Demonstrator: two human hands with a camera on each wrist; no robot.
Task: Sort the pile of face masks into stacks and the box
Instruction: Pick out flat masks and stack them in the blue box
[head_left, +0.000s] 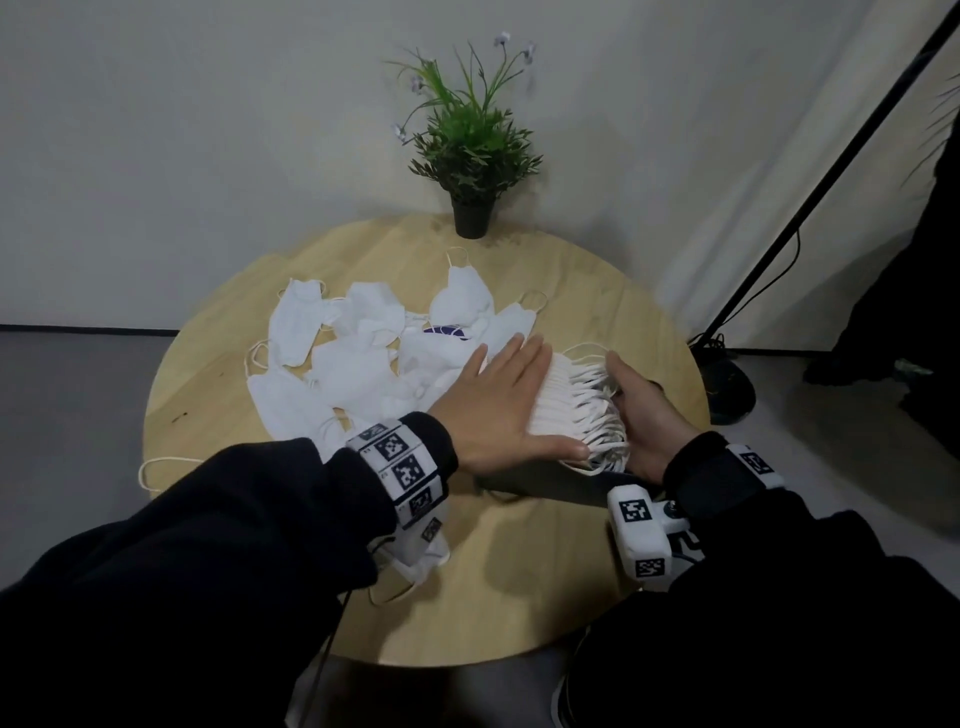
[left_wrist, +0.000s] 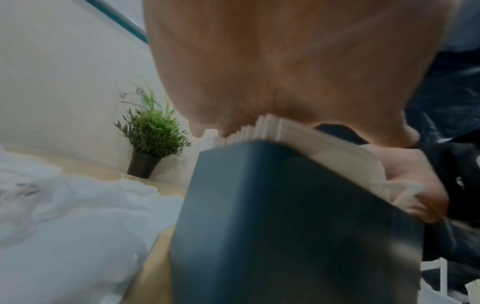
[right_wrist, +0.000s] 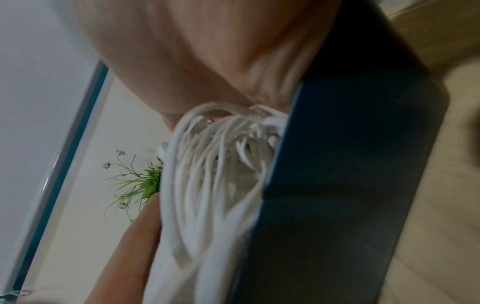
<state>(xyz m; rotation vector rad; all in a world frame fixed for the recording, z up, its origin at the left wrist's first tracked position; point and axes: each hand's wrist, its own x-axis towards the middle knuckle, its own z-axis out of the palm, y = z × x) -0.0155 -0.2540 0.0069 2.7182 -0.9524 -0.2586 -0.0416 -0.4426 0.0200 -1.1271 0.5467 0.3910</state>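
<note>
While the round table (head_left: 519, 597) is bearing loose masks (head_left: 358, 364) beyond the fingertips, the dark box (left_wrist: 298, 216) is sitting beneath both palms. The left hand (head_left: 498, 405), fingers straight and together, is pressing the mask stack (head_left: 558, 400) in the box, and the right hand (head_left: 644, 415) is cupping its ear loops (right_wrist: 215, 174), fingers curled.

Soft white cloth masks (head_left: 332, 358) lie on a matt wooden table (head_left: 519, 597); the dark box (left_wrist: 298, 226) looks smooth.

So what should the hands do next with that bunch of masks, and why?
Probably push the stack of masks down into the dark box. The stack's edges stick up above the box rim, the left hand lies flat on top of it, and the right hand holds the ear loops at the side. Loose masks wait on the table.
</note>
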